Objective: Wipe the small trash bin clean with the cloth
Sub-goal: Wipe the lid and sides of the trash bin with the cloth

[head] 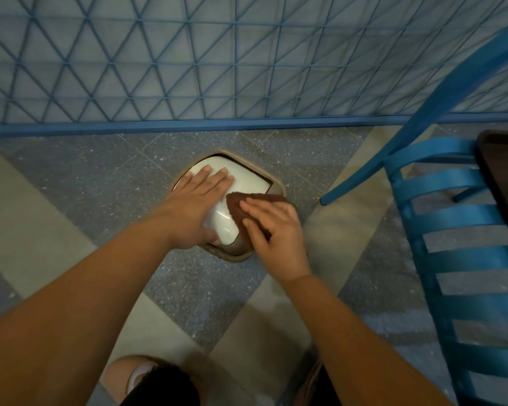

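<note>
Left hand (201, 200) lies flat on the trash bin (277, 184) lid (247, 178); right hand (273, 230) presses the cloth (237, 207) with straight fingers. A hard push could tip the lid inward.

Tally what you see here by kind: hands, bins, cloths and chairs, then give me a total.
hands: 2 (left hand, right hand)
trash bin: 1
cloth: 1
chair: 1
total: 5
</note>
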Action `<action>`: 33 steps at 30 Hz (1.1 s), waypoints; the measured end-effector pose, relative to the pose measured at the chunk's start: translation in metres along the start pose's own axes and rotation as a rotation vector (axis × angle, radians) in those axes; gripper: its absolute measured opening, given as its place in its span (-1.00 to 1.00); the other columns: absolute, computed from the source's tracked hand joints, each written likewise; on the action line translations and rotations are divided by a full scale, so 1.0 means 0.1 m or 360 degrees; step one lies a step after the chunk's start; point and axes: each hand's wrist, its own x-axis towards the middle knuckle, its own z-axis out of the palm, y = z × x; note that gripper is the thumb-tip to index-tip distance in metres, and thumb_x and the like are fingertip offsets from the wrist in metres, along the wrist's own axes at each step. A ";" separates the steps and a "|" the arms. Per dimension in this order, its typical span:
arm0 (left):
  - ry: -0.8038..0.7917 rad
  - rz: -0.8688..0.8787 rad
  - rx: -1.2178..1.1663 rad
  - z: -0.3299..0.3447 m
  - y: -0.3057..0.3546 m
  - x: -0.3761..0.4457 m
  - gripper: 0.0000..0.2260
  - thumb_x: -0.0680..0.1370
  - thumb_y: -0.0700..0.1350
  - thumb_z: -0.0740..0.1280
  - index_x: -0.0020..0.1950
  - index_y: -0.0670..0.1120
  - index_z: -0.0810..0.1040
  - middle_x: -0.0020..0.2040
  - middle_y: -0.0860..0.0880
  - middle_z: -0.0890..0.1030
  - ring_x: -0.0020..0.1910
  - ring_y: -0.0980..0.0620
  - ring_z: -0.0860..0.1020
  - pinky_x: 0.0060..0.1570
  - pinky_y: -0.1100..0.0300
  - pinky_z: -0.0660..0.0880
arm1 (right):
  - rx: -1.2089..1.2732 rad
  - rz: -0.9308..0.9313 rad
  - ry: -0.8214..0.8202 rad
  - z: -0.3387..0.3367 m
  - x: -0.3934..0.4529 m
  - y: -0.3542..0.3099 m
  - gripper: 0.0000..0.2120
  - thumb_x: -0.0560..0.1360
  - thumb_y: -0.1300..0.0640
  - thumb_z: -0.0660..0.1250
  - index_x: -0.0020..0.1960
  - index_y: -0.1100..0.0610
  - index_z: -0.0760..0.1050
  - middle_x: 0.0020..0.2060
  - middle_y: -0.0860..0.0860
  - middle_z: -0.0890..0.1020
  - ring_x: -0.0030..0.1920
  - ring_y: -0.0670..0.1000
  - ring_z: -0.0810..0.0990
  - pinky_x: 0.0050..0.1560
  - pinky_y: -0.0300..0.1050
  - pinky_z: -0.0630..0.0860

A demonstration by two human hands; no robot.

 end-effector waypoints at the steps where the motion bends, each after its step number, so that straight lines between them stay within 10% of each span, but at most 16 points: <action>1: 0.0006 0.0001 -0.0002 0.00 0.00 0.00 0.01 0.38 0.12 0.45 0.54 0.09 -0.25 0.56 0.09 -0.25 0.51 0.06 -0.30 0.42 0.15 -0.34 | -0.0066 0.0022 0.0009 -0.01 0.08 0.07 -0.73 0.53 0.10 0.30 0.21 0.05 0.58 0.13 -0.02 0.64 0.09 0.02 0.49 0.19 -0.25 0.32; 7: -0.0001 -0.0025 0.0025 0.00 0.00 0.01 0.03 0.35 0.14 0.46 0.55 0.07 -0.23 0.56 0.08 -0.23 0.52 0.05 -0.28 0.44 0.12 -0.31 | -0.0095 0.0593 -0.0077 0.06 0.58 0.08 -0.75 0.57 0.09 0.22 0.18 0.02 0.58 0.06 0.01 0.66 0.15 0.08 0.45 0.12 -0.13 0.37; 15: 0.0021 -0.0021 0.0002 0.00 0.00 0.01 0.02 0.36 0.14 0.45 0.54 0.09 -0.23 0.56 0.09 -0.23 0.52 0.08 -0.28 0.44 0.13 -0.31 | -0.0073 -0.0052 -0.0029 -0.05 0.10 0.00 -0.77 0.52 0.16 0.30 0.14 0.07 0.61 0.08 0.00 0.65 0.12 0.01 0.51 0.21 -0.18 0.39; 21: 0.0019 -0.0034 -0.0003 0.00 0.01 0.01 0.02 0.37 0.15 0.45 0.54 0.08 -0.24 0.56 0.10 -0.24 0.52 0.09 -0.28 0.43 0.14 -0.32 | -0.0008 0.0475 0.0064 0.06 0.42 -0.04 -0.76 0.55 0.18 0.25 0.16 0.09 0.60 0.08 0.01 0.66 0.14 0.04 0.49 0.19 -0.19 0.37; 29: 0.0049 -0.0023 -0.0071 0.01 0.00 0.00 0.01 0.35 0.14 0.47 0.55 0.09 -0.18 0.56 0.11 -0.21 0.52 0.11 -0.26 0.45 0.14 -0.30 | -0.0073 -0.0167 -0.0047 0.09 -0.08 -0.17 -0.74 0.51 0.16 0.32 0.19 0.05 0.59 0.17 -0.02 0.62 0.19 0.04 0.49 0.27 -0.07 0.36; 33: 0.0060 -0.0051 -0.0052 0.01 0.02 0.01 0.00 0.36 0.12 0.45 0.55 0.07 -0.19 0.56 0.10 -0.21 0.52 0.10 -0.26 0.47 0.12 -0.29 | -0.0086 0.0247 -0.0182 0.00 0.09 -0.03 -0.62 0.56 0.00 0.23 0.37 -0.04 0.41 0.35 -0.08 0.47 0.42 0.03 0.27 0.45 0.10 0.14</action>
